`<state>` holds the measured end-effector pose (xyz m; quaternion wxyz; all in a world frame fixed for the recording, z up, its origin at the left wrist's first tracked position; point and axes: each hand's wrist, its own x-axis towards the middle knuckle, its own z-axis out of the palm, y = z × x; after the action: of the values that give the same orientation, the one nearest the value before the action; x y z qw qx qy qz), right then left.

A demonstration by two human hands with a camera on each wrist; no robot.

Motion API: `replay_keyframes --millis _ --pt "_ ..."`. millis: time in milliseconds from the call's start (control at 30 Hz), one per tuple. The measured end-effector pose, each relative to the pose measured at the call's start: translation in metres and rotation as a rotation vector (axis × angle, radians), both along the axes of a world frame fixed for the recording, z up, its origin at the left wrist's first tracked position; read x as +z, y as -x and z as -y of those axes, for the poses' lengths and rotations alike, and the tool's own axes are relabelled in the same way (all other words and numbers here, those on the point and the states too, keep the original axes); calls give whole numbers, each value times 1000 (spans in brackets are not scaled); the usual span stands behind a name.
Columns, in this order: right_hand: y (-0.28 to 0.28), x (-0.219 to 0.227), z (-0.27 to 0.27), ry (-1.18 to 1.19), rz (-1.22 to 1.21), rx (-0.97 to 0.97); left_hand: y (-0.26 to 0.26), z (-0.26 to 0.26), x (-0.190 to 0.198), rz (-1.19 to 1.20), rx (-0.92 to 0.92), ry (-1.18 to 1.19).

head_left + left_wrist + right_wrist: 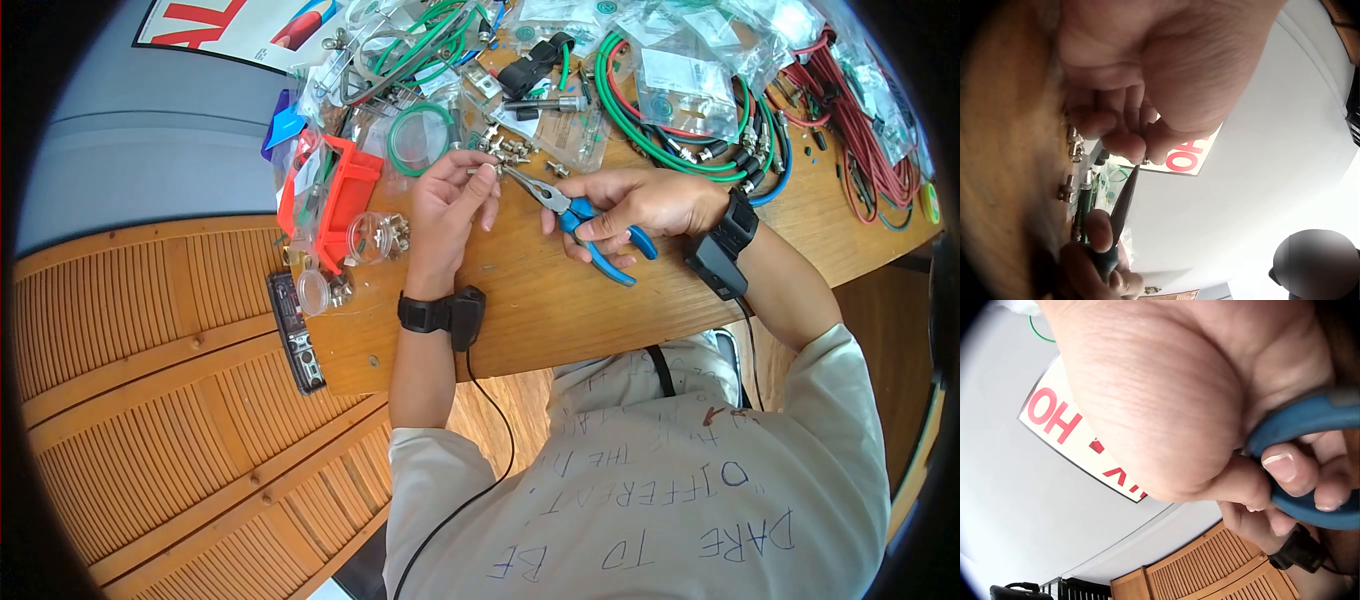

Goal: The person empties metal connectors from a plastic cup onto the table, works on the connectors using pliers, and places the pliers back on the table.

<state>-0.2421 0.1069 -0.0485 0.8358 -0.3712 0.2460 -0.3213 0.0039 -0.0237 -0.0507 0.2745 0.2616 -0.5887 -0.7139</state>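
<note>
- We see the right hand (pixel 640 205) wrapped around blue-handled pliers (pixel 579 211), while the left hand (pixel 452 205) pinches a small metal piece (pixel 1145 162) between thumb and fingertips.
- We make out only a sliver of that piece in the left-wrist view; fingers cover the rest, and its full shape escapes us.
- From the right wrist, we find the jaws out of sight and the handles cut off at the frame's edge.
- The pliers, held above the wooden table (pixel 520 310), show us bare grey metal narrowing to a pointed nose at the left fingertips; whether the tips grip the piece, we cannot tell.
- Just beyond the hands, we spot loose metal connectors (pixel 515 150).
- To the left, we note a clear jar (pixel 368 238) beside a red bin (pixel 352 200).
- Farther out, we see green cables (pixel 605 75), red cables (pixel 850 110) and clear plastic bags (pixel 685 85), the bags' contents hard to read.
</note>
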Motion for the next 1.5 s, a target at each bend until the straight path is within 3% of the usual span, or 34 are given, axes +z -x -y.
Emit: replay_keyframes --millis 400,833,1267,1467,1500 --pt "-1 0 1 26 -5 21 -2 4 -1 1 44 1" --pt "-2 13 0 -23 -131 11 0 -1 5 40 -55 25" --pt "-2 10 2 -19 -82 -43 1 0 1 3 -4 55" --pt "-1 9 2 -15 -68 -44 -5 -13 28 51 61 234" --pt "-1 8 1 -13 -56 -39 -12 -14 39 210 90 308"
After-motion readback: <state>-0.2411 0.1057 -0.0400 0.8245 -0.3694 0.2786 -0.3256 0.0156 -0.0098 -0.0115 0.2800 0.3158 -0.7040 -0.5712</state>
